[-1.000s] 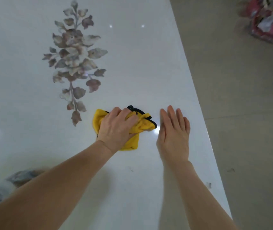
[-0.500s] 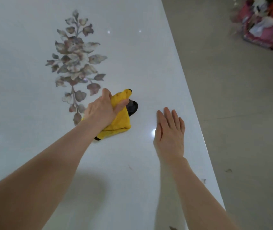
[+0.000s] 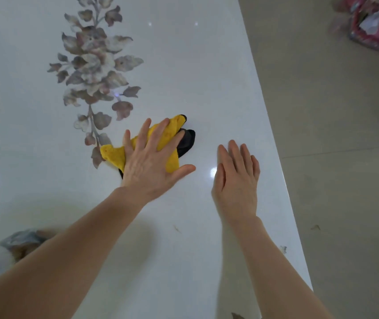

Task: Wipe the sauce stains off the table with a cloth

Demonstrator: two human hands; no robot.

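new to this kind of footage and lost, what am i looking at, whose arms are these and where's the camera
No machine here: a person works with bare hands, and one wide-angle camera worn on their head looks down at them, so the two arms reaching in from below are their own. The left hand presses flat, fingers spread, on a yellow cloth with a black side. The right hand lies open on the glossy white table, apart from the cloth, holding nothing. The leaf pattern looks printed on the table. Small dark specks lie nearer the person; a blurred packet sits at lower left.
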